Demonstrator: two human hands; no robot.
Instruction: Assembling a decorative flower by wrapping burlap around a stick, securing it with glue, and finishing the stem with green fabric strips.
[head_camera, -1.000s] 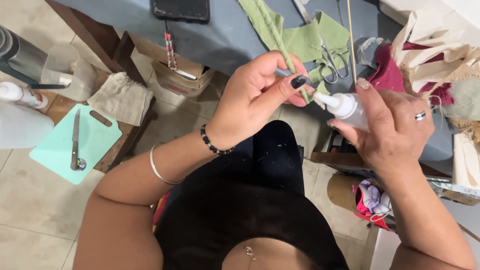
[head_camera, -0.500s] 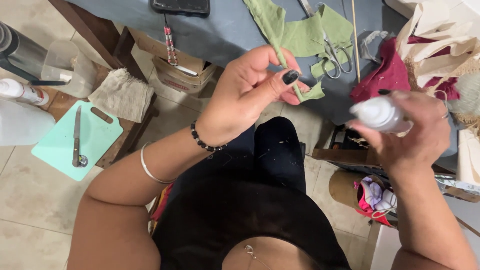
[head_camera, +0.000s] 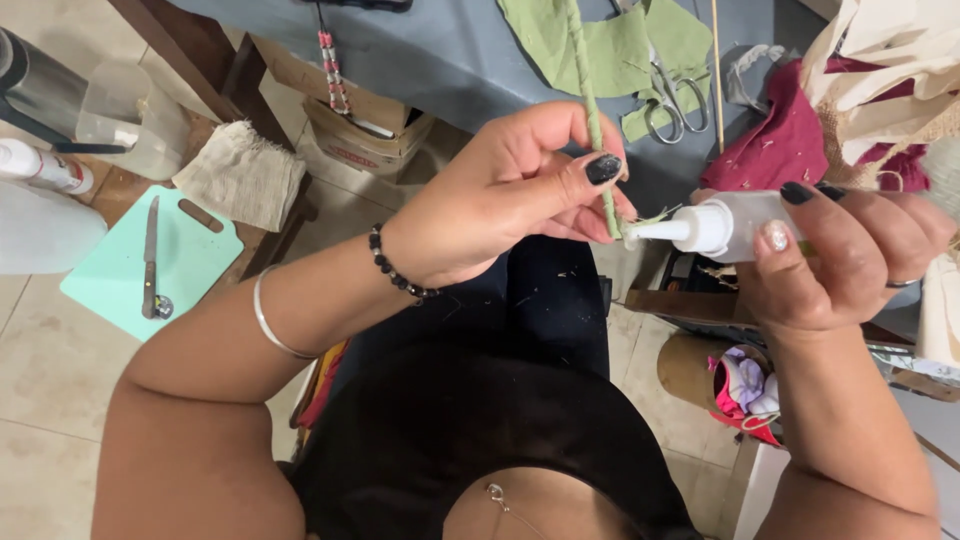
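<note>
My left hand (head_camera: 520, 195) pinches a thin stick wrapped in green cloth (head_camera: 590, 100), which runs up towards the blue-grey table. A white squeeze bottle of glue (head_camera: 725, 225) lies sideways in my right hand (head_camera: 845, 255), its nozzle touching the lower end of the stick beside my left thumb. Frayed green threads stick out where nozzle and stick meet. My lap in dark clothing is below both hands.
Green fabric pieces (head_camera: 610, 45), scissors (head_camera: 675, 100) and a thin wooden skewer (head_camera: 716, 70) lie on the blue-grey table (head_camera: 450, 50). Maroon and cream cloth (head_camera: 800, 130) is piled at right. At left a mint cutting board (head_camera: 150, 265) bears a knife (head_camera: 150, 260), near a folded rag (head_camera: 245, 175).
My right hand had swung the glue bottle away to the right, and now it is back with the nozzle against the stick's lower end. My left hand kept its pinch on the stick.
</note>
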